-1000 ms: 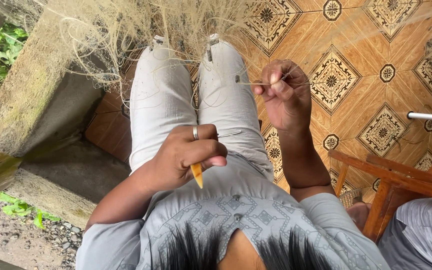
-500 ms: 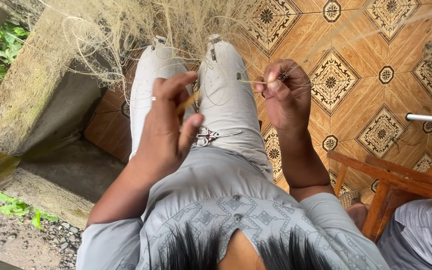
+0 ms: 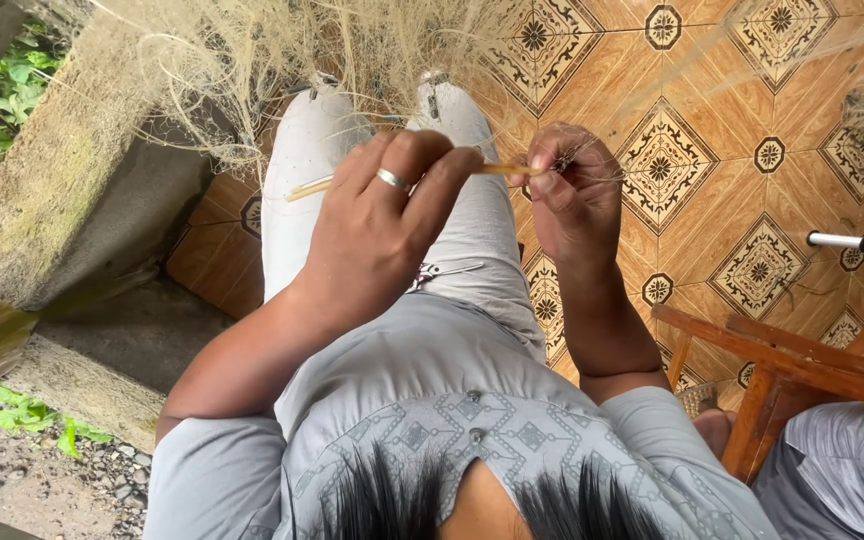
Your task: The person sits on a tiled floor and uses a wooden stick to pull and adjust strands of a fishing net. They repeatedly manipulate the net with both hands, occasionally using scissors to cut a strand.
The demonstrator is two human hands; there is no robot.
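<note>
My left hand (image 3: 382,225), with a ring on one finger, grips a thin yellow netting needle (image 3: 302,188) that lies level across my knees. The needle's far end meets my right hand (image 3: 572,195), which pinches fine threads of a pale, tangled fishing net (image 3: 252,60). The net hangs over my knees and spreads across the top of the view. I sit in light grey trousers (image 3: 307,170) and a grey patterned shirt. A small metal tool (image 3: 444,271) rests on my lap below the left hand.
A mossy concrete wall (image 3: 62,200) runs along the left, with gravel and plants beyond it. The patterned orange floor tiles (image 3: 712,170) lie to the right. A wooden chair frame (image 3: 782,365), a metal tube (image 3: 837,240) and another seated person's clothing (image 3: 832,460) are at the right.
My left hand rose from my lap toward the net, turning the yellow needle level until it reached the right hand. The right hand stayed in place on the threads.
</note>
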